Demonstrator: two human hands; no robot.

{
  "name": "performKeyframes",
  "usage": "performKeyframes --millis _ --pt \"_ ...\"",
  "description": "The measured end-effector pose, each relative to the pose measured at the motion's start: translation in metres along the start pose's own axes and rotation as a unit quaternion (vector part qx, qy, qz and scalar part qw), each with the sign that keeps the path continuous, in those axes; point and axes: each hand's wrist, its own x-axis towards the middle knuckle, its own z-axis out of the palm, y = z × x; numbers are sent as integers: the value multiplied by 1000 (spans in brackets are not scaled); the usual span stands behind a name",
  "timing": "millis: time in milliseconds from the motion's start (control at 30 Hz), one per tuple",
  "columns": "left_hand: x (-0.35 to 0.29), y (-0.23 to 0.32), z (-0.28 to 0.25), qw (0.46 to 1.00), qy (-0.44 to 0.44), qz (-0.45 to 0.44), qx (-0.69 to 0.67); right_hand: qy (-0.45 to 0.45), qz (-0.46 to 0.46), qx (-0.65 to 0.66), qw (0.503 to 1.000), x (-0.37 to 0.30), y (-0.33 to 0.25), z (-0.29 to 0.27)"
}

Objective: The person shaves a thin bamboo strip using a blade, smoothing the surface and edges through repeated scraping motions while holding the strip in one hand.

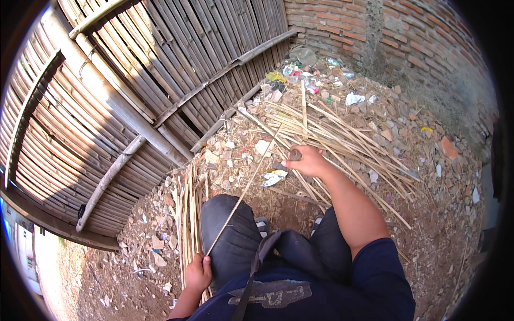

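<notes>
My left hand (198, 273) is closed round the lower end of a thin bamboo strip (242, 200), beside my left knee. The strip slants up and away to the right, and its far end crosses close to a long, narrow blade. That blade belongs to a knife (295, 155) with a round brown handle end, gripped in my right hand (309, 162). It points up and to the left, over the rubble. Something dark (278, 165) sits at the fingertips of my right hand; I cannot tell what it is.
Many split bamboo strips (364, 152) lie in a loose pile ahead and to the right. Another bundle (187, 214) lies along my left leg. A bamboo fence (176, 59) rises at the left, a brick wall (342, 27) behind. Litter (316, 75) and broken stones cover the ground.
</notes>
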Motion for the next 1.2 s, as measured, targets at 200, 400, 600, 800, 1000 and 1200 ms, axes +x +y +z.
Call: performKeyframes --millis 200,400,600,800,1000,1200 --pt "1 4 0 999 -18 -11 26 -135 20 -180 974 -17 -25 -9" --pt "7 7 -4 998 -46 -14 27 -173 -75 -152 970 -12 -17 10" --pt "7 9 -8 998 -60 -26 8 -181 -71 -167 967 -13 -15 10" --pt "11 12 -8 998 -60 -9 28 -151 -46 -251 955 -23 -36 -2" --pt "17 7 -9 997 -72 -10 24 -162 -41 -295 941 -29 -50 -2" --pt "26 -5 -5 994 -103 -14 -39 -129 -61 -249 958 -17 -24 7"
